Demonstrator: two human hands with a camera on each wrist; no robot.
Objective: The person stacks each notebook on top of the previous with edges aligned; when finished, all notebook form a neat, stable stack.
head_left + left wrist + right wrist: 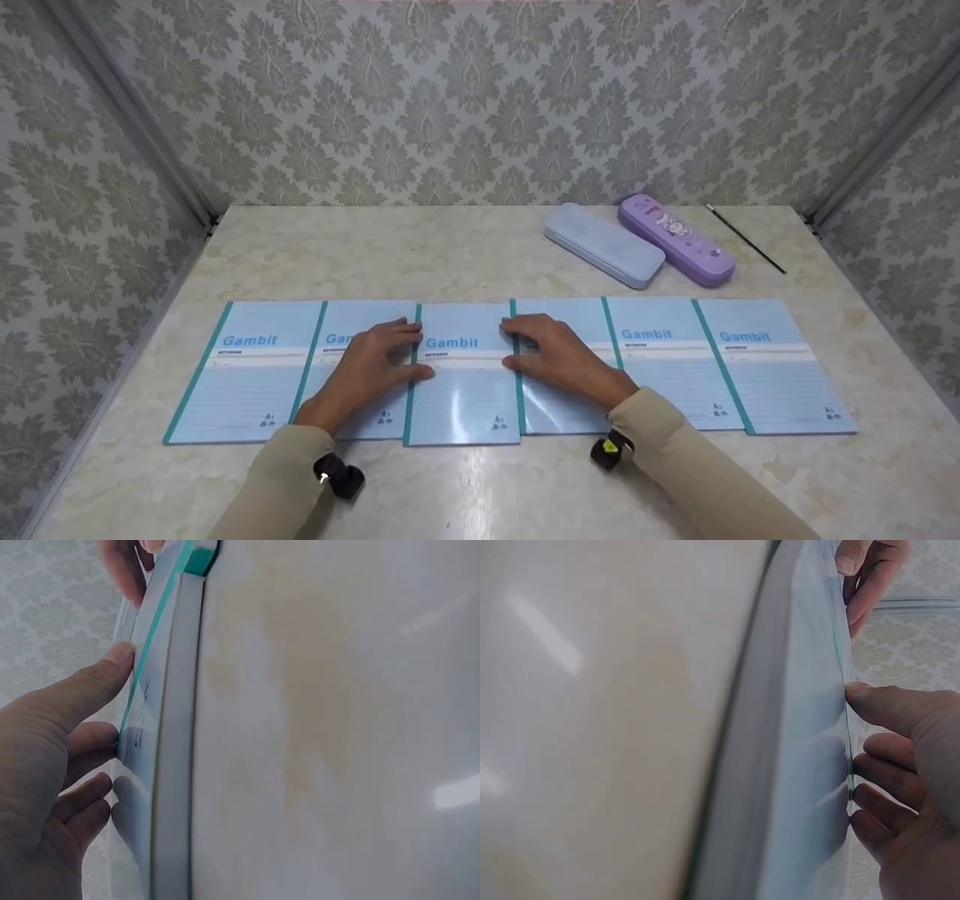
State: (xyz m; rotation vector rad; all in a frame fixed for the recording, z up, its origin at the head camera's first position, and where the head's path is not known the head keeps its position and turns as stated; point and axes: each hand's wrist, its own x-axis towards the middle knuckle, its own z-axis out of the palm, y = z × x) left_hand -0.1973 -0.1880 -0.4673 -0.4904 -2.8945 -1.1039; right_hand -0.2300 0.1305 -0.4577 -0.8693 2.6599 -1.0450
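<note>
Several light-blue "Gambit" notebooks with green spines lie in a row across the table. My left hand [367, 366] rests over the second notebook from the left [352, 427], its thumb and fingertips touching near the spine of the third notebook [461, 397]. On the other side, my right hand [561, 356] lies over the fourth notebook [559, 412], with thumb and fingertips at the third notebook's right edge. Both wrist views show the fingers [94, 686] loosely bent, with tips on the covers [810, 765] and not wrapped around anything.
Behind the row, a light-blue pencil case [604, 244] lies next to a purple pencil case [677, 238]. A dark pencil [746, 238] lies at the back right. The notebook at the far left [240, 390] and the one at the far right [787, 382] end the row. Patterned walls [472, 112] enclose the table.
</note>
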